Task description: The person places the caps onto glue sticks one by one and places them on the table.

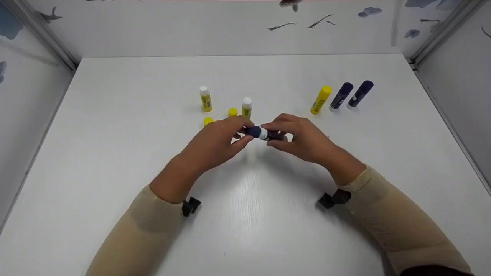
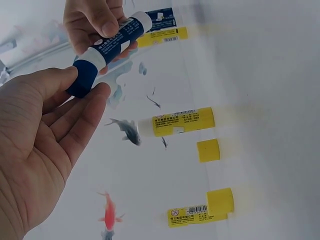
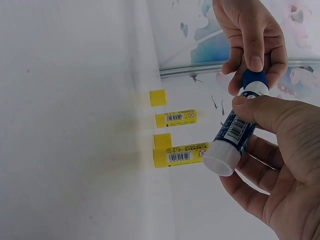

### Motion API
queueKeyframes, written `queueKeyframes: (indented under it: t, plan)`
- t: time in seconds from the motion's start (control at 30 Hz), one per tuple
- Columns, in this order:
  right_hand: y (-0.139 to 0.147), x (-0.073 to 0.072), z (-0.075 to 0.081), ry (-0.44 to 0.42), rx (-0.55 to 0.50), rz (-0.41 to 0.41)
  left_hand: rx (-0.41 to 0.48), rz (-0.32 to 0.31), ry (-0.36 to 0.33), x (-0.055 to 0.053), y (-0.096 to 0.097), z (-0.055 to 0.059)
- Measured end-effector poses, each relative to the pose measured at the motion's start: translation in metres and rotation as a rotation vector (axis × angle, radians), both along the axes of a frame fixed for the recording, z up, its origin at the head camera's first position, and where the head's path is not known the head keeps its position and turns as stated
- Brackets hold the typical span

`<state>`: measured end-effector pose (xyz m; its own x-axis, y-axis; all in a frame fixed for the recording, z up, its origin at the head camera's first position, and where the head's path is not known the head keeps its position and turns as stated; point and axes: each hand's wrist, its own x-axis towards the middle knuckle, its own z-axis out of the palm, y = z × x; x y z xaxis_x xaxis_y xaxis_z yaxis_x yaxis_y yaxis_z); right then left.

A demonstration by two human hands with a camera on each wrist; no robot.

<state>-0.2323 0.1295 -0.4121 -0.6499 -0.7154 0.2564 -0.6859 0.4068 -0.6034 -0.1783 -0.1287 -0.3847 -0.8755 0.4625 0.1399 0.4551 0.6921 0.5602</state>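
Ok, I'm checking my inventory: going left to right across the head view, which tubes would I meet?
White-topped yellow tube, another white-topped yellow tube, held blue tube, yellow-topped tube, dark blue tube, second dark blue tube.

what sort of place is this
Probably an indoor, booth-like work station: a white tabletop, pale panels around it printed with fish, and metal corner posts.

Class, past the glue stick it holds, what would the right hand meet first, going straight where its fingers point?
Probably the left hand, which pinches the blue cap; exact depth is unclear.
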Motion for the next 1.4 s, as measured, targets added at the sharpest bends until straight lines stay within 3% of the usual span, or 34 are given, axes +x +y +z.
queueKeyframes:
  t: [0.67,0.9,1.23,1.4]
  plan:
    - [-0.0015,0.0054,0.0045,0.11,0.109,-0.025,-0.02,-0.011,-0.006,0.001,0.0017,-0.0027]
    - [-0.0017,0.0057,0.0069,0.078,0.089,-0.055,-0.01,-0.016,0.009,0.0006,0.0013,-0.0024]
    - [-0.0016,0.0068,0.0081,0.121,0.088,-0.045,-0.006,-0.02,-0.001,0.001,0.0027,-0.0011]
    - [-0.0012,0.0076,0.0089,0.157,0.077,-0.033,0.018,-0.048,0.076,0.0006,0.0026,-0.0029]
